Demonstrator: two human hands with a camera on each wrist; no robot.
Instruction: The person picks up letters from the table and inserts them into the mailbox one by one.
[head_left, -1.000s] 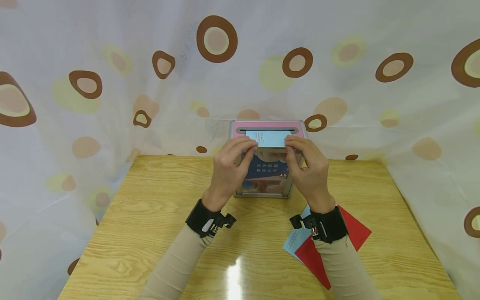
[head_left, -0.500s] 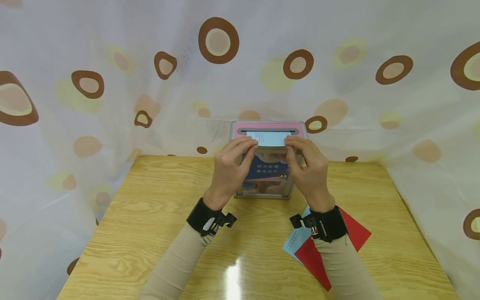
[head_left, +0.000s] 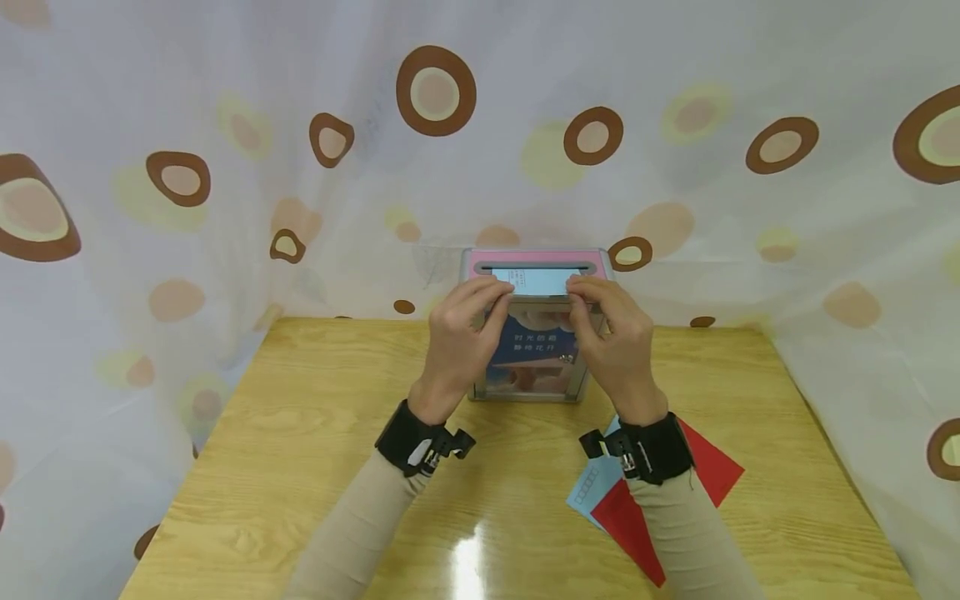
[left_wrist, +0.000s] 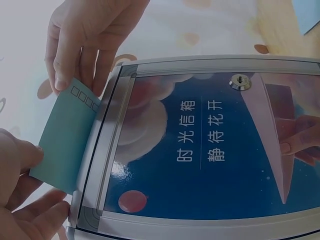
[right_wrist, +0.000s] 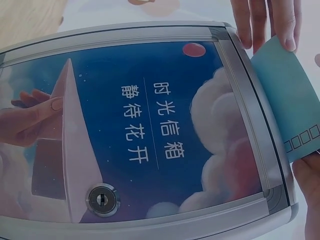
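Note:
A light blue envelope (head_left: 538,282) with printed postcode squares (left_wrist: 84,98) is pinched at both ends over the top of a letter box (head_left: 531,350). My left hand (head_left: 465,333) grips its left end between thumb and fingers. At the right end, my right hand (head_left: 617,342) holds it the same way. The envelope's far edge lies at the dark slot (head_left: 486,269) in the box's pink top, where its leading part is hidden. The box's blue front panel (right_wrist: 135,115) carries white Chinese characters, and a round metal lock (right_wrist: 102,200) sits in it.
A red envelope (head_left: 712,462) and another light blue envelope (head_left: 588,492) overlap on the wooden table (head_left: 315,433), partly under my right forearm. Behind the box hangs a white curtain (head_left: 360,208) with brown ring patterns.
Both hands have edged forward toward the slot with the envelope, and a narrower strip of it shows. The view has tipped slightly; the envelopes on the table stay put.

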